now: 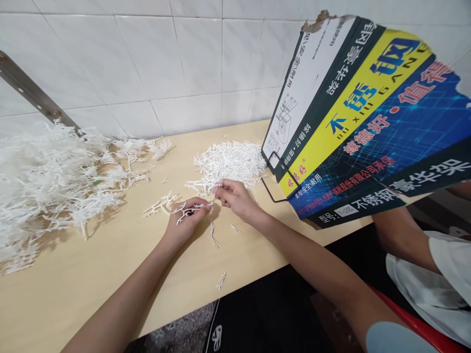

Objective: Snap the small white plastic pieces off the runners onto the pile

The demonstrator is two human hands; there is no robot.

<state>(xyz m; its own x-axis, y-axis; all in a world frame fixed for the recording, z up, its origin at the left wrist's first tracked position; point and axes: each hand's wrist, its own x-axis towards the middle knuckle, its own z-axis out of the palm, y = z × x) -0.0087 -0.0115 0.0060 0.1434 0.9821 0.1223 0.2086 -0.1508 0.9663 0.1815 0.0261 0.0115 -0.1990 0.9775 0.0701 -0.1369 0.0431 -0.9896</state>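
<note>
While the fingers of the left hand (184,225) pinch a branched white piece (183,212) above the bench (110,289), those of the right hand (238,199) close beside them, on what I cannot tell. Beyond lies a white pile (231,159); a cardboard sheet (353,122) partly hides another person (405,238).

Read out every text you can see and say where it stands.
"不锈钢": cardboard, yellow band.
"BU XIU GANG": same band.
"嫁德好·值得": blue area, torn after.
"型号": dark lower edge.
"不锈钢豪华架": same edge.
Other cardboard print: too small, blurred or cut off.
Black clothing: small logo, unreadable.
</note>
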